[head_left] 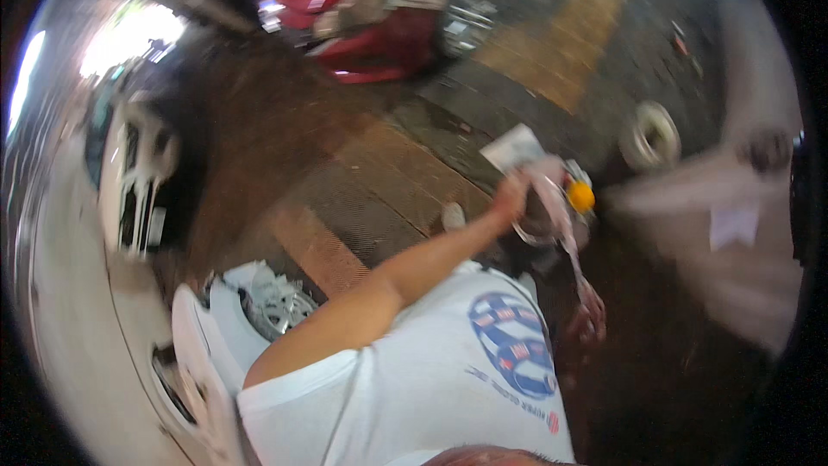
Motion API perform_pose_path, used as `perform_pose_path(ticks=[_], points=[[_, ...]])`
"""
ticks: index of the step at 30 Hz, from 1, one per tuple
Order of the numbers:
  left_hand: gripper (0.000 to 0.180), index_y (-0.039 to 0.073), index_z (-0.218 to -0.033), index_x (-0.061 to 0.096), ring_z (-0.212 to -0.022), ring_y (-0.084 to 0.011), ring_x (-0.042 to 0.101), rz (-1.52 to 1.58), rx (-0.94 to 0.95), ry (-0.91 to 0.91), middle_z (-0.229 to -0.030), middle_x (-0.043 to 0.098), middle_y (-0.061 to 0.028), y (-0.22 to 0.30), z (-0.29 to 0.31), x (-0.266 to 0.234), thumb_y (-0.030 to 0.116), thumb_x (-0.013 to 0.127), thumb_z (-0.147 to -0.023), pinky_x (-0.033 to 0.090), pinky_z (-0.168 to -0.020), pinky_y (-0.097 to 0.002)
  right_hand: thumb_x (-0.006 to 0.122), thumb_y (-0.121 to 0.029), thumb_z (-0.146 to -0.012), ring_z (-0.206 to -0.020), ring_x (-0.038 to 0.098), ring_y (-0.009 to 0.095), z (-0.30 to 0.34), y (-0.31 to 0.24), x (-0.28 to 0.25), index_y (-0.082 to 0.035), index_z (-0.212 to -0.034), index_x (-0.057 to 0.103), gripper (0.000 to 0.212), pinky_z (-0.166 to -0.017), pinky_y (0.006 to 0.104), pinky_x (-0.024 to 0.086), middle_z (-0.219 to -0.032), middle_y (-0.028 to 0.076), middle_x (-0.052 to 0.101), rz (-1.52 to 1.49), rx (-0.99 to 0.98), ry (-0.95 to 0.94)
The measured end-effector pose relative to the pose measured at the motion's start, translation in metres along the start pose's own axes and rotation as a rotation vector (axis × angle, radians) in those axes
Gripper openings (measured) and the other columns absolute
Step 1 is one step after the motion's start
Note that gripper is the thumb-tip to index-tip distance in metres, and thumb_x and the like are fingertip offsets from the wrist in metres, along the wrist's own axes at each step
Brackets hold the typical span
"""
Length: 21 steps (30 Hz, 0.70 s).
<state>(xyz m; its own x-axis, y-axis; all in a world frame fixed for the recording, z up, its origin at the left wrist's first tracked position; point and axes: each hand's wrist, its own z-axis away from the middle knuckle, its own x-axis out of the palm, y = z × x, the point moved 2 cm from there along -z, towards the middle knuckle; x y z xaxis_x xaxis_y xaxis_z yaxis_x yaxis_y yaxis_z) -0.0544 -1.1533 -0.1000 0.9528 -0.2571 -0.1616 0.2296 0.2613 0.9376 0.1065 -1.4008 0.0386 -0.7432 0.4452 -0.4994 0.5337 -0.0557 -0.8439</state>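
The picture is badly blurred. My left arm reaches out from a white short sleeve, over my white printed shirt (448,380), toward the middle of the view. My left hand (509,196) is closed around the top of a pinkish cloth (562,216) that hangs down to a reddish frayed end (592,311). A small round orange thing (580,197) sits right beside the cloth, and a pale sheet (516,147) shows just above the hand. My right hand is out of view.
A red car (362,26) is parked at the top, a white car (129,181) at the left and another white car with its wheel (276,306) at the lower left. Brick-striped paving (371,181) lies below. A loose pale tyre (651,135) and a blurred pale shape (716,233) are at the right.
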Motion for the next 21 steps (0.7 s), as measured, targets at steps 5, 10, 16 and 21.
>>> perform_pose_path(ticks=[5,10,16,21], points=[[0.074,-0.006,-0.152,0.039,-0.142,-0.0329,0.045,0.043,0.028,0.032,-0.151,0.049,-0.0244,-0.039,-0.008,0.016,0.055,0.041,-0.109,0.033,-0.118,-0.0421,0.042,-0.030,-0.114,-0.114,0.069,0.031,-0.025,0.014,0.012,0.009,-0.130,0.062,0.047,-0.098,0.0388,0.058,-0.131,0.021,0.066,-0.205,0.248,0.149],[0.085,-0.005,-0.162,0.021,-0.156,-0.0271,0.025,0.329,-0.104,-0.167,-0.168,0.027,-0.0208,0.008,0.011,-0.003,0.056,0.045,-0.108,0.020,-0.126,-0.0379,0.045,-0.035,-0.113,-0.108,0.070,0.029,-0.061,0.014,0.033,0.009,-0.128,0.062,0.050,-0.097,0.0371,0.058,-0.124,0.019,0.068,-0.114,0.171,0.033],[0.084,0.000,-0.164,0.020,-0.153,-0.0264,0.029,0.640,-0.259,-0.180,-0.169,0.026,-0.0167,-0.002,0.011,-0.012,0.054,0.051,-0.107,0.024,-0.125,-0.0391,0.042,-0.031,-0.114,-0.106,0.071,0.027,-0.100,0.182,0.133,0.005,-0.127,0.064,0.044,-0.094,0.0370,0.058,-0.119,0.017,0.070,-0.567,0.543,-0.223],[0.076,0.009,-0.164,0.026,-0.151,-0.0299,0.034,0.235,-0.025,-0.307,-0.167,0.031,-0.0141,0.006,0.016,-0.034,0.040,0.060,-0.104,0.026,-0.125,-0.0417,0.050,-0.019,-0.109,-0.109,0.069,0.026,-0.113,0.234,0.139,0.003,-0.127,0.065,0.032,-0.091,0.0358,0.058,-0.122,0.013,0.070,-0.621,0.481,-0.124]])
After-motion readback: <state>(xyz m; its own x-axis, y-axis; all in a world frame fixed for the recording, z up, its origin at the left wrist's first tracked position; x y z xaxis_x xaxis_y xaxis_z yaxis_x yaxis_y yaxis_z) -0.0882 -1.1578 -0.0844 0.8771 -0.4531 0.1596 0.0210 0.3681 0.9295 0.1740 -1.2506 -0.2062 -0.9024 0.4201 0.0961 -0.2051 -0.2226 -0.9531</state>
